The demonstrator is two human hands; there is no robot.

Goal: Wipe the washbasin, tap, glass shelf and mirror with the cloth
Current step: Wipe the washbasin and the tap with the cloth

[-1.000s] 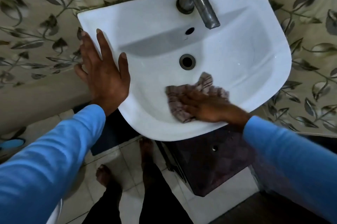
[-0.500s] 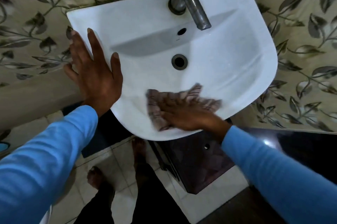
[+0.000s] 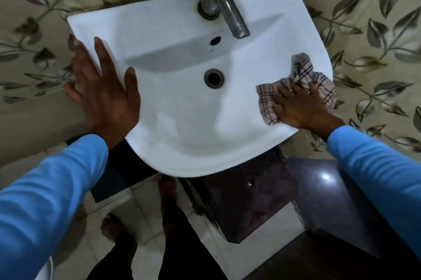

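A white washbasin point(image 3: 182, 129) fills the middle of the view, with a round drain point(image 3: 214, 78) and an overflow hole point(image 3: 215, 40). The steel tap point(image 3: 224, 4) stands at its back rim, spout pointing forward. My right hand point(image 3: 300, 106) presses a checked beige cloth point(image 3: 303, 72) flat onto the basin's right rim. My left hand point(image 3: 102, 95) lies flat on the left rim with fingers spread, holding nothing. No glass shelf or mirror is in view.
Leaf-patterned wall tiles point(image 3: 376, 36) surround the basin. A dark cabinet point(image 3: 246, 202) sits under it, with a glossy dark ledge point(image 3: 325, 179) to the right. My bare feet point(image 3: 111, 227) stand on pale floor tiles below.
My right hand has slid the cloth from the basin's front inner slope to the right rim. The left hand stays on the left rim.
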